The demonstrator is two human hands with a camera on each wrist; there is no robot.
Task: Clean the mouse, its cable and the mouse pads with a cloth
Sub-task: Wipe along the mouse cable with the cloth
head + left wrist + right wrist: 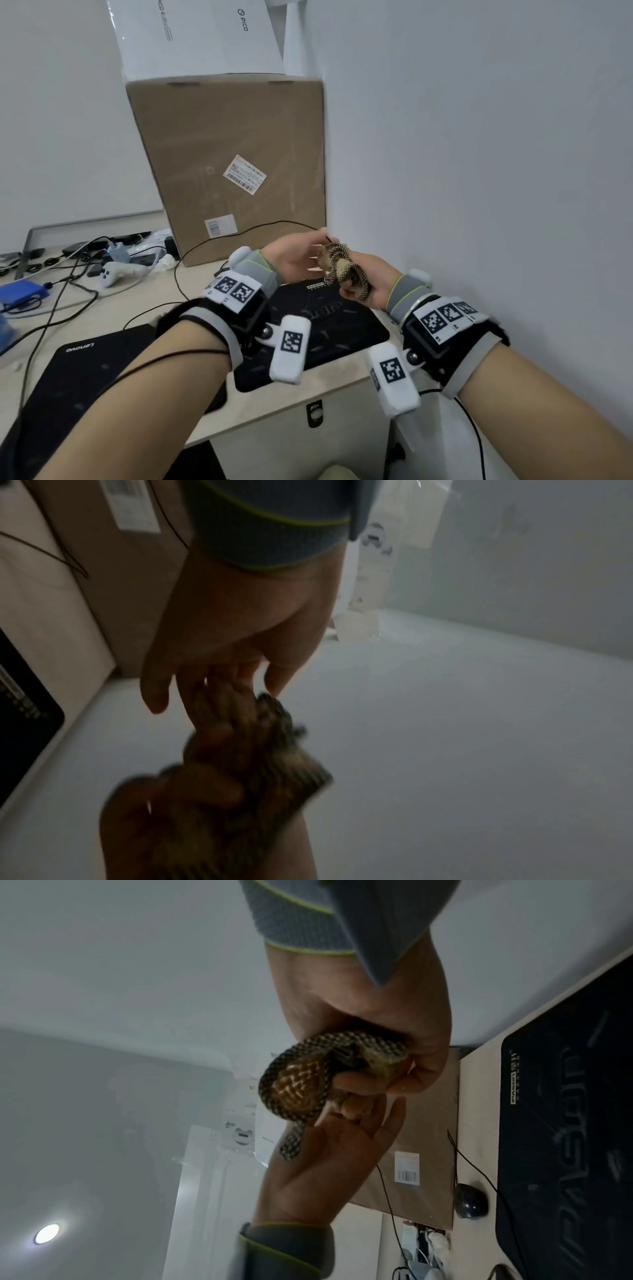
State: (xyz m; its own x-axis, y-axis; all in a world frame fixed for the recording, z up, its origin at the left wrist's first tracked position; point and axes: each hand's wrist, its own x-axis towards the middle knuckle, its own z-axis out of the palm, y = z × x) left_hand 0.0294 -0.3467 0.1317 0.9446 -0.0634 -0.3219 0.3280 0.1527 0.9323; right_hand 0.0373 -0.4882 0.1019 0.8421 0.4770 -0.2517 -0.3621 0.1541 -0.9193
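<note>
My right hand (371, 286) grips a bunched brown checkered cloth (342, 263) in the air above the black patterned mouse pad (342, 329). My left hand (301, 255) faces it with straight fingers touching the cloth, thumb apart. The thin black mouse cable (239, 233) rises from the table and ends at the cloth by my left fingertips. A dark mouse (471, 1200) lies on the table beside the pad, close to the box; my left wrist hides it in the head view. A second black pad marked Lenovo (85, 370) lies at the left, under my left forearm.
A tall cardboard box (226, 154) stands behind the pads with a white box (198, 34) on top. The wall (479, 137) is close on the right. Loose cables, a white controller (114, 270) and a blue object (20, 291) crowd the table's left. The table's front edge (308, 397) runs below my wrists.
</note>
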